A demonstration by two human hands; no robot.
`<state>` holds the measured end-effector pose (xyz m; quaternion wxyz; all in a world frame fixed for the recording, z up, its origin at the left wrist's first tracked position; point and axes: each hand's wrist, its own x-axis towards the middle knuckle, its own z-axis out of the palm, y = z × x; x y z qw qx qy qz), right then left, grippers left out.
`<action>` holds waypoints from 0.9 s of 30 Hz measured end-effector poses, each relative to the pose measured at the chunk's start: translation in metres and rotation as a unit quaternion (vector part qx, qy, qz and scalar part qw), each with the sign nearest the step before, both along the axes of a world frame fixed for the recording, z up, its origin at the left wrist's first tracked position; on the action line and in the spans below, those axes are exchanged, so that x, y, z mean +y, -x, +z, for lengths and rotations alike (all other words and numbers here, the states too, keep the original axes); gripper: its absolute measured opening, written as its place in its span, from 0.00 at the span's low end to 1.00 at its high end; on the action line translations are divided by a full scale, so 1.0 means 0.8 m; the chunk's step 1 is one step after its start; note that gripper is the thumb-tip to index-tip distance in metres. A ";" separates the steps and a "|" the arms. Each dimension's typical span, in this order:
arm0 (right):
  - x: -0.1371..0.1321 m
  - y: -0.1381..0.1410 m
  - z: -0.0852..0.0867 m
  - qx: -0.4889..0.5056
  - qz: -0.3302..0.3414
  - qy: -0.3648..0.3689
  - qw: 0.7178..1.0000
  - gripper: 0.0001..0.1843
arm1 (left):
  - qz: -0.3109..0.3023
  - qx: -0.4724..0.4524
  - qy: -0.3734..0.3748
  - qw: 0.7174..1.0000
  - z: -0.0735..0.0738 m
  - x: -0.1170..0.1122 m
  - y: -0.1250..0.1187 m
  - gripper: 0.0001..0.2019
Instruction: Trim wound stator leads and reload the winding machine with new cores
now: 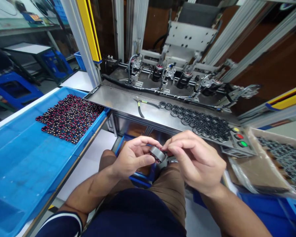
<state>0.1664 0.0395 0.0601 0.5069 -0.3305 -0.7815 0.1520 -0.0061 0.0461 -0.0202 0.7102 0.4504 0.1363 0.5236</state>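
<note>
Above my lap, my left hand [135, 154] grips a motor stator [158, 154], a short grey metal ring with dark and red parts at its ends, between thumb and fingers. My right hand [194, 158] is closed in a pinch at the stator's right side; whatever lies between its fingertips is too small to make out. Beyond my hands, a pair of pliers [141, 108] with yellow-green and black handles rests on the metal ledge [113, 98]. To the right of the pliers, several rows of black-and-grey stators [202, 121] stand close together.
A blue tray [19, 164] on the left holds many parts with red windings [71, 118]. Behind the ledge stands a machine with several black fixtures [185, 80]. Yellow, red and green buttons [243, 144] sit at the ledge's right end, beside a lined box [261, 174] of grey parts.
</note>
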 end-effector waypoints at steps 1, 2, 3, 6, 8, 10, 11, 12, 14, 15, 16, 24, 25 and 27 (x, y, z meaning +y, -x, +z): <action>0.001 0.001 0.000 0.002 -0.008 -0.009 1.000 0.08 | 0.014 -0.006 -0.008 1.000 -0.001 0.003 0.000 0.19; 0.001 0.003 0.000 0.006 -0.017 -0.015 1.000 0.08 | 0.030 -0.014 -0.018 0.999 -0.002 0.006 0.000 0.18; 0.000 0.006 0.000 0.014 -0.031 -0.017 0.999 0.08 | 0.047 -0.024 -0.029 0.998 -0.002 0.009 0.000 0.17; -0.011 0.018 -0.005 0.066 -0.077 0.033 0.994 0.08 | 0.081 -0.054 -0.053 0.994 0.000 0.020 0.000 0.16; -0.020 0.029 -0.014 0.118 -0.072 0.145 0.980 0.10 | 0.079 -0.064 -0.056 0.993 0.001 0.027 0.001 0.17; -0.027 0.039 -0.028 0.175 -0.031 0.273 0.946 0.13 | 0.065 -0.069 -0.054 0.994 0.002 0.033 0.003 0.17; -0.029 0.043 -0.036 0.204 -0.008 0.321 0.925 0.13 | 0.057 -0.069 -0.054 0.995 0.003 0.035 0.005 0.17; -0.030 0.046 -0.044 0.233 0.015 0.356 0.905 0.13 | 0.050 -0.068 -0.055 0.995 0.003 0.037 0.006 0.16; -0.029 0.047 -0.056 0.291 0.061 0.396 0.869 0.11 | 0.047 -0.066 -0.061 0.995 0.004 0.040 0.008 0.16; -0.027 0.047 -0.059 0.318 0.088 0.409 0.851 0.12 | 0.049 -0.064 -0.069 0.994 0.005 0.041 0.009 0.16; -0.026 0.046 -0.060 0.341 0.117 0.422 0.832 0.14 | 0.052 -0.062 -0.077 0.994 0.006 0.041 0.010 0.16; -0.021 0.049 -0.051 0.400 0.226 0.469 0.754 0.17 | 0.035 -0.015 -0.191 0.981 0.016 0.040 0.015 0.16; -0.021 0.048 -0.052 0.392 0.221 0.460 0.765 0.16 | 0.041 -0.005 -0.209 0.977 0.016 0.040 0.017 0.18; -0.021 0.043 -0.056 0.356 0.178 0.414 0.819 0.16 | 0.082 0.032 -0.226 0.970 0.017 0.038 0.022 0.26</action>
